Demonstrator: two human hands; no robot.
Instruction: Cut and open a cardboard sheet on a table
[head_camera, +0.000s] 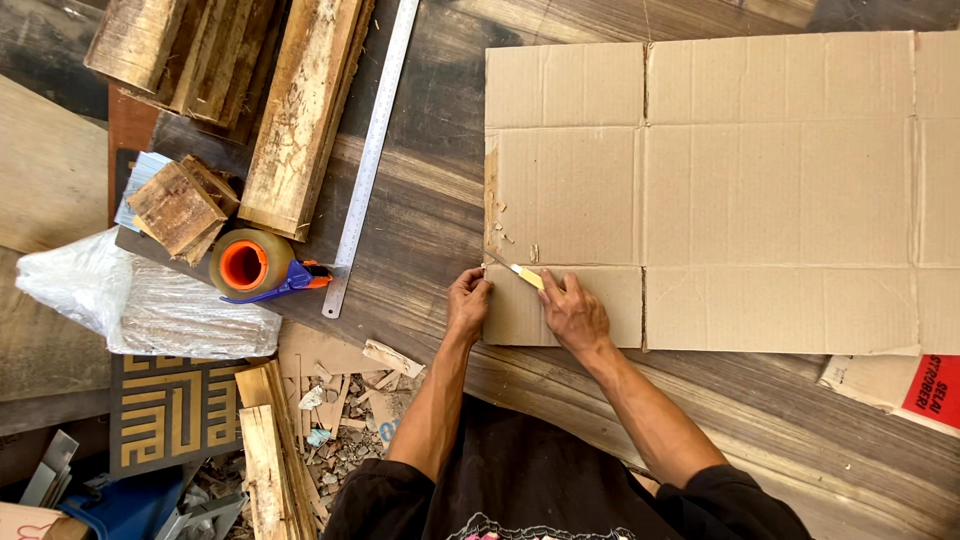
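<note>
Head view: your right hand (573, 312) was closed around a yellow-handled knife (522, 274), blade tip at the fold line near the left edge of the flattened cardboard (760, 190). Your left hand (467, 302) pinched that edge at 9 o'clock of the knife. A steel ruler (370, 160) lay at 10 o'clock, well apart; bare table (430, 200) ran between them.

Matt brown corrugated cardboard (740, 190) lies on dark, rough-grained wood table (430, 200), beside a shiny metal ruler (370, 150).
</note>
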